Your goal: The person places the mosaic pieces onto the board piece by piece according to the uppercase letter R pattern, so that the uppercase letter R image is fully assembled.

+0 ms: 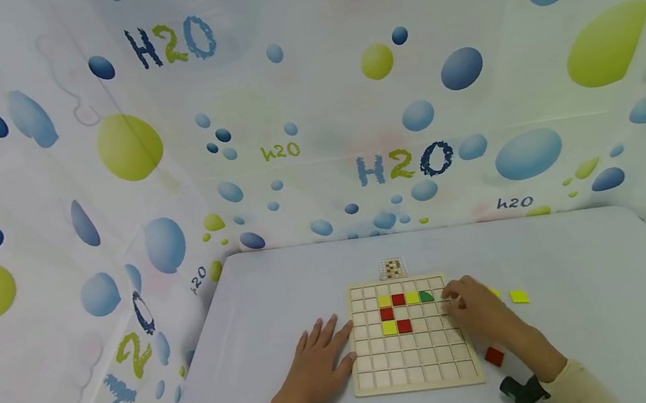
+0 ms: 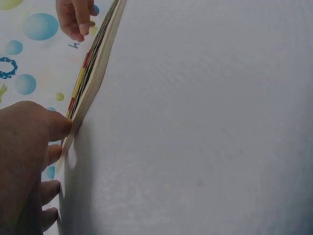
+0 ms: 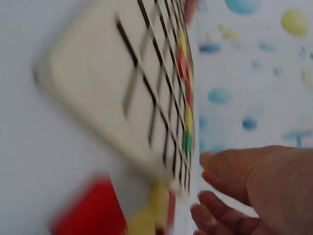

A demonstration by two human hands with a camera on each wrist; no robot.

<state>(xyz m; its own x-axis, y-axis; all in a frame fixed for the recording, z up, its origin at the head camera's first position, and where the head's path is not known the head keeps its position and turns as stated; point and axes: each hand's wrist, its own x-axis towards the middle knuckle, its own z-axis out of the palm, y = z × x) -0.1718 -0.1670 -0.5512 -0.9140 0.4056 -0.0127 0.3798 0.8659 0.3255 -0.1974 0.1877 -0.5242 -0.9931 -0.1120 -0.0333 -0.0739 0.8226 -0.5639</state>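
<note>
A square wooden grid board [image 1: 414, 358] lies on the table, with several red and yellow square tiles in its upper cells. A green tile [image 1: 426, 296] with a rounded edge sits at the right end of their top row. My left hand [image 1: 319, 364] rests with spread fingers at the board's left edge, its thumb touching the rim in the left wrist view. Over the upper right edge hovers my right hand [image 1: 478, 307], just right of the green tile. Its fingers are loosely bent; the right wrist view shows a gap between thumb and fingers, with no tile there.
A small printed pattern card [image 1: 392, 268] lies behind the board. Right of the board are a loose yellow tile [image 1: 518, 297], another partly behind the right hand, and a red tile [image 1: 494, 356] near the right forearm. A patterned sheet [image 1: 303, 89] hangs behind the table.
</note>
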